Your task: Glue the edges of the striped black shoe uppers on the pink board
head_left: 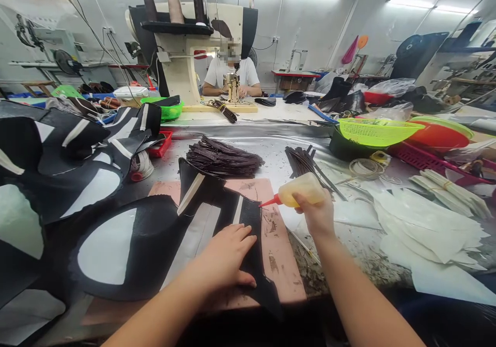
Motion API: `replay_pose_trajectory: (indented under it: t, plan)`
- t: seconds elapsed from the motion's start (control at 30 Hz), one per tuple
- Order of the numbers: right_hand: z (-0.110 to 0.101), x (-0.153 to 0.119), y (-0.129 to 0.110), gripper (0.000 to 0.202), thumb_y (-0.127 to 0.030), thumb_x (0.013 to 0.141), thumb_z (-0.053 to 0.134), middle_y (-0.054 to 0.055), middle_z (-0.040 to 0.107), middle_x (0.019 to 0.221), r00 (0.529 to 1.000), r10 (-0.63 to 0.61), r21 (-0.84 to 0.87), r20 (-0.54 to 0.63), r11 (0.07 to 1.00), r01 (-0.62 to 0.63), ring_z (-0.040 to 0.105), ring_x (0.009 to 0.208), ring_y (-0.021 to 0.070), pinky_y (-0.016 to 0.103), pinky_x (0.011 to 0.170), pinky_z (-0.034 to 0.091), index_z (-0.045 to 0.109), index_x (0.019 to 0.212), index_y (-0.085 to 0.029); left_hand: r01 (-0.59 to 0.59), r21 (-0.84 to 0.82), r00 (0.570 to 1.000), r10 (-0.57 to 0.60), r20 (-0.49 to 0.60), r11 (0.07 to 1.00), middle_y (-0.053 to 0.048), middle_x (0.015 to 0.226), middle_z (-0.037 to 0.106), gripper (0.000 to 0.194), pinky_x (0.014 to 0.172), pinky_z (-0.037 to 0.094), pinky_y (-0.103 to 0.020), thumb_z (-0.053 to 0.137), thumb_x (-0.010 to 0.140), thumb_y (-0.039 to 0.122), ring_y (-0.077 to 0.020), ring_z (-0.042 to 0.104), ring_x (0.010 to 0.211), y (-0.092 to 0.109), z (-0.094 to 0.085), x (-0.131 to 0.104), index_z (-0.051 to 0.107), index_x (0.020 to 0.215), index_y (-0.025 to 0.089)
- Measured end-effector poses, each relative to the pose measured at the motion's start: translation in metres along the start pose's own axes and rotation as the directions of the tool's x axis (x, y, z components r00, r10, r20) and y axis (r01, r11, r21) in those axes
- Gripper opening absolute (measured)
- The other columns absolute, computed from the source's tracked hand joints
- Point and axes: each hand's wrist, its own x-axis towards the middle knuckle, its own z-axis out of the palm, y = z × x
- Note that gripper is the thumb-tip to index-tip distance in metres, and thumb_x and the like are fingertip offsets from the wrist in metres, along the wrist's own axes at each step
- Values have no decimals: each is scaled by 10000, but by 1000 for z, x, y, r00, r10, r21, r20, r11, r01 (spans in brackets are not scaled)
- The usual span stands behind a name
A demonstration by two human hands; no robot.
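Observation:
My right hand (pixel 315 210) is wrapped round a glue bottle (pixel 304 189), a soft see-through squeeze bottle with yellowish contents. Its red nozzle (pixel 271 200) points left, with the tip at the right edge of a black shoe-upper piece (pixel 250 215). My left hand (pixel 230 254) lies on that piece with fingers spread. White strips (pixel 191 194) and a pale grey panel (pixel 197 228) are fixed on the black material. Beneath it is a pink board (pixel 281 254) with dark smears.
Dark strips (pixel 222 158) are heaped behind the board, and a smaller bundle (pixel 300 161) lies right of them. More black pieces (pixel 73 166) pile up at left. White sheets (pixel 426 228) and a lime basket (pixel 377 132) stand at right. A person (pixel 248 73) sits behind a sewing machine (pixel 180 60).

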Motion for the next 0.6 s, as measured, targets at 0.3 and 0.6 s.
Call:
replay_pose_trajectory:
  t: [0.3, 0.6]
  plan:
    - [-2, -3, -2, 597, -469, 441, 798, 9, 547, 785, 1000, -18, -79, 7, 997, 18, 571, 626, 164, 256, 400, 494, 467, 833, -164, -1, -4, 1000, 0, -6, 1000, -159, 1394, 363, 829, 1070, 270, -432, 730, 594, 516, -300, 324, 1289, -2, 4, 2, 454, 1274, 131]
    - [-7, -6, 0, 597, -466, 435, 805, -11, 547, 740, 999, -18, -50, 48, 999, 20, 557, 579, 146, 233, 369, 463, 461, 822, -168, 6, -3, 1000, -6, 6, 1000, -150, 1395, 364, 844, 1081, 249, -407, 732, 587, 522, -283, 315, 1297, -2, 3, 1, 443, 1276, 129]
